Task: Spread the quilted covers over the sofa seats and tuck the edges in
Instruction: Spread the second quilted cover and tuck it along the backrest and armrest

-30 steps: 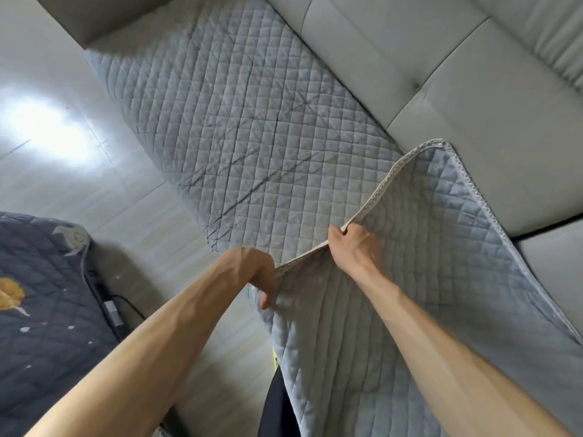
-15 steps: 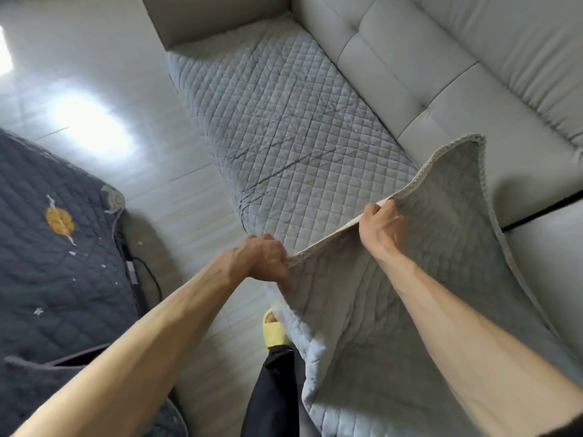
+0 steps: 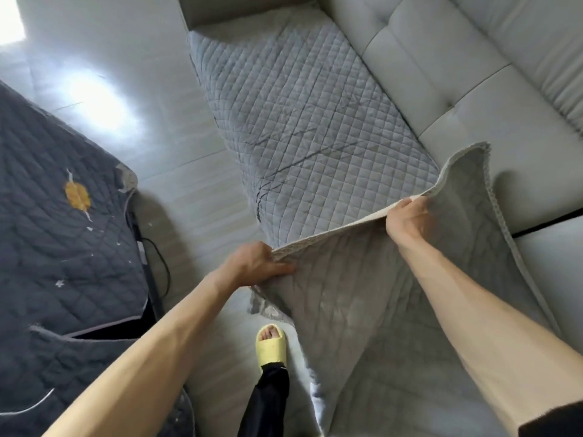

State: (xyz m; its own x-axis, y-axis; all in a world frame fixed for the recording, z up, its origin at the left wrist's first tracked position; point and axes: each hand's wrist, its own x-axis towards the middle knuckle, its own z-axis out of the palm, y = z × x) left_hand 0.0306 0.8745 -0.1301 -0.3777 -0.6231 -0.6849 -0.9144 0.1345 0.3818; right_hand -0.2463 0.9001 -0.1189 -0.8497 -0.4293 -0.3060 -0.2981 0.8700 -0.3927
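Observation:
One grey quilted cover (image 3: 303, 127) lies flat over the far sofa seat, reaching the armrest (image 3: 239, 7). A second grey quilted cover (image 3: 378, 304) hangs in the air in front of me, over the near seat and the floor. My left hand (image 3: 255, 263) grips its upper edge near the left corner. My right hand (image 3: 407, 219) grips the same edge further right. The far corner of that edge curls up against the pale leather backrest (image 3: 457, 77). The seat under the held cover is hidden.
A dark quilted mat (image 3: 60, 247) with a yellow leaf print lies on the pale tiled floor (image 3: 132, 99) at the left, with a black cable beside it. My foot in a yellow slipper (image 3: 270, 345) stands on the floor below the held cover.
The view has pulled back and tilted, so more floor, the dark mat and my foot show. Both hands have spread further apart along the cover's edge, still gripping it.

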